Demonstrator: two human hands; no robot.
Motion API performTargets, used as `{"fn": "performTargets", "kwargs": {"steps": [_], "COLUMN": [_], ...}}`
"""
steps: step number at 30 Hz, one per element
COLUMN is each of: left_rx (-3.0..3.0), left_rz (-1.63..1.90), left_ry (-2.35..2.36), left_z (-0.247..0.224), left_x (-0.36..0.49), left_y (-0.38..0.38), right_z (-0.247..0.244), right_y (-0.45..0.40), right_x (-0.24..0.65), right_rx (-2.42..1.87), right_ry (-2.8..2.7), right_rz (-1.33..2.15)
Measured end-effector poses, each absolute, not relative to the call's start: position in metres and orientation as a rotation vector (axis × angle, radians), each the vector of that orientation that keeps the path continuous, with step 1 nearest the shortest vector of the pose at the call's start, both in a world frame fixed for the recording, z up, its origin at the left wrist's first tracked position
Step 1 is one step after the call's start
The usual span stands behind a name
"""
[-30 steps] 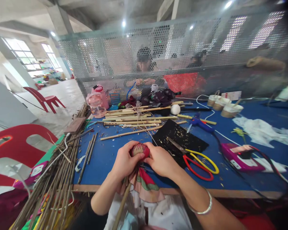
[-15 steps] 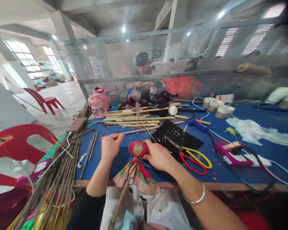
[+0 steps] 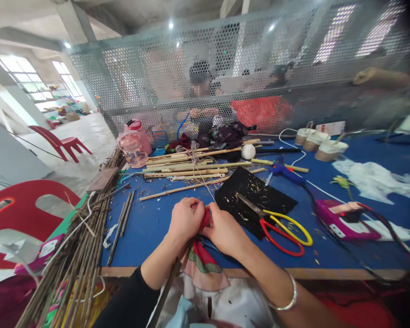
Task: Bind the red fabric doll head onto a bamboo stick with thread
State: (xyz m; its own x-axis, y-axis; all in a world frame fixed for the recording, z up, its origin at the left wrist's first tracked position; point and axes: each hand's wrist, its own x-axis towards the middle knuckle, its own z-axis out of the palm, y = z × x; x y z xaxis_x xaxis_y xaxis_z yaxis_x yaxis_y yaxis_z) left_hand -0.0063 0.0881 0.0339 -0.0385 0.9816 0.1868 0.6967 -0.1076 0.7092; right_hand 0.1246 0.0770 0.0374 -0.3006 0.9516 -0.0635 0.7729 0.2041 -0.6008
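A red fabric bundle (image 3: pixel 205 219) with a flared pink, red and green skirt (image 3: pixel 205 269) is between my hands at the table's front edge. My left hand (image 3: pixel 186 221) is closed over the bundle's left side, its fingers bent at the top; most of the round head is hidden. My right hand (image 3: pixel 225 228) grips the same bundle from the right, thumb and fingers around it. A stick (image 3: pixel 166 291) slants down from the bundle toward my lap. Right of my hands, scissors (image 3: pixel 280 228) with red and yellow handles lie partly on a black cloth (image 3: pixel 232 196).
Bamboo sticks (image 3: pixel 187 171) lie across the blue table (image 3: pixel 150 228). A glue gun (image 3: pixel 285 173), purple power strip (image 3: pixel 348 218) and paper cups (image 3: pixel 330 149) are at right. Bundled twigs (image 3: pixel 78 250) line the left edge. Behind a mesh screen (image 3: pixel 140 82) sits a person.
My left hand has come right and down onto the bundle's head, where it was apart before. The bundle's head is now mostly covered. The view has shifted slightly.
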Motion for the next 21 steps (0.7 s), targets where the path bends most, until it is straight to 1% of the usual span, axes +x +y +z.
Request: {"fn": "performTargets", "kwargs": {"steps": [3, 7, 10, 12, 14, 16, 18, 19, 21], "left_rx": [1.776, 1.732, 1.714, 1.734, 1.797, 1.874, 1.921, 1.914, 1.831], "left_rz": [0.912, 0.896, 0.954, 1.009, 0.872, 0.594, 0.442, 0.43, 0.539], "left_ry": [1.756, 1.678, 1.688, 1.857, 2.048, 2.109, 2.158, 2.167, 2.147], "left_z": [0.034, 0.038, 0.041, 0.039, 0.034, 0.027, 0.021, 0.019, 0.018], "left_x": [-0.01, -0.02, -0.027, -0.028, -0.025, -0.021, -0.021, -0.023, -0.031], "left_y": [0.099, 0.108, 0.09, 0.063, 0.032, 0.009, -0.002, -0.004, -0.002], "right_z": [0.042, 0.053, 0.058, 0.057, 0.055, 0.053, 0.055, 0.058, 0.066], "right_y": [0.082, 0.086, 0.085, 0.084, 0.084, 0.085, 0.084, 0.083, 0.078], "right_x": [0.122, 0.118, 0.118, 0.119, 0.118, 0.116, 0.115, 0.115, 0.12], "right_rx": [-1.614, -1.645, -1.628, -1.622, -1.631, -1.627, -1.6, -1.575, -1.495], "right_ry": [-2.178, -2.271, -2.354, -2.387, -2.399, -2.4, -2.398, -2.392, -2.373], "right_rz": [0.802, 0.652, 0.56, 0.508, 0.464, 0.441, 0.439, 0.445, 0.512]}}
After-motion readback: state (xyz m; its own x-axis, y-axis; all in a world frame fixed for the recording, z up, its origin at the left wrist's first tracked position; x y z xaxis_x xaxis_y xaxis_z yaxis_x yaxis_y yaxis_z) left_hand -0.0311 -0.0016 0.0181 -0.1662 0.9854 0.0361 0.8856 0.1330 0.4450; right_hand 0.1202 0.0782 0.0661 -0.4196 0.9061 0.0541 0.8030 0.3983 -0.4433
